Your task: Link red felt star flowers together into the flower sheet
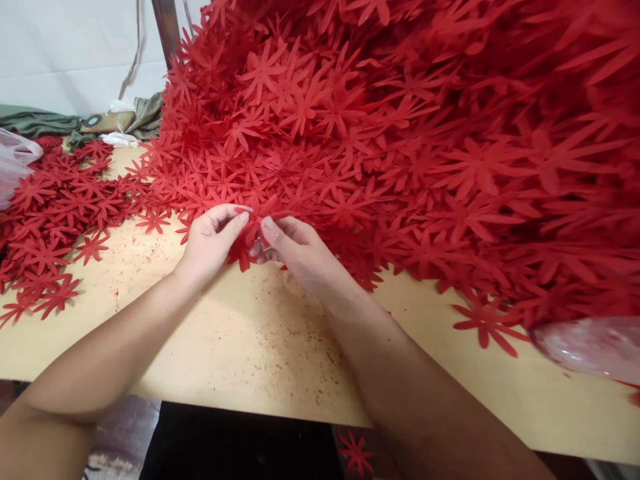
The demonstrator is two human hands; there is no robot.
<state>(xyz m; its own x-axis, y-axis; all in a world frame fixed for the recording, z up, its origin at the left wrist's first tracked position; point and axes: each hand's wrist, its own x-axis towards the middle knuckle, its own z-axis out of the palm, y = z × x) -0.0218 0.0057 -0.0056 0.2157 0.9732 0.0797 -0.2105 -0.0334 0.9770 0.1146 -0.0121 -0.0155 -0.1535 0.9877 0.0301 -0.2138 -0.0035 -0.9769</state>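
At the centre of the frame the left hand (213, 235) and the right hand (290, 247) meet over a single red flower cutout (257, 223), each pinching it between thumb and fingertips, narrow and closed on the piece, at the foot of a huge heap of red flower cutouts (400, 147) that fills the upper right. A smaller, flatter spread of the same flowers (55, 213) lies at the left edge. A clear plastic bag (590, 347) sits at the lower right; it looks pinkish, but the blur hides what is in it. Another plastic bag (13, 163) shows at the far left edge. The wooden table (240, 333) is bare and speckled with red crumbs below the hands, down to its near edge. One flower (356, 453) lies on the floor beneath. Grey-green cloth (45, 121) lies in the upper left.
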